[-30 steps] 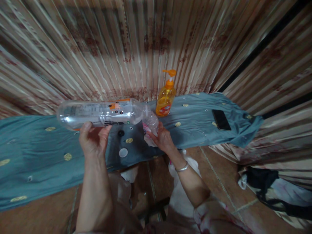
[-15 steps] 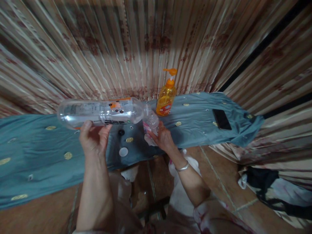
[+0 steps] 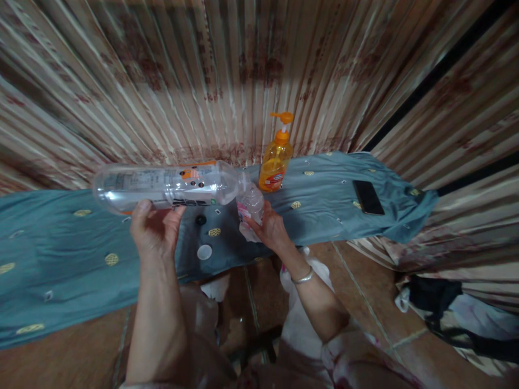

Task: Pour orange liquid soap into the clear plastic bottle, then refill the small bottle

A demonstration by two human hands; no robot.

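Observation:
My left hand (image 3: 156,229) is closed round a large clear bottle (image 3: 162,186) with an orange and black label, lying sideways in the air, its neck pointing right. A small clear bottle (image 3: 252,204) with a pink label is gripped in my right hand (image 3: 272,227); its mouth meets the mouth of the large bottle. Whether liquid passes between them cannot be made out. Below them on the cloth lie a black cap (image 3: 200,220) and a white cap (image 3: 204,252).
An orange pump bottle (image 3: 275,165) stands upright behind my right hand. To the right a black phone (image 3: 368,197) lies on the teal cloth (image 3: 316,216). A pleated curtain (image 3: 243,81) hangs behind. Dark and white fabric (image 3: 458,319) is at the lower right.
The whole view has shifted very slightly. Both hands keep the same hold on the bottles, and nothing else has visibly moved.

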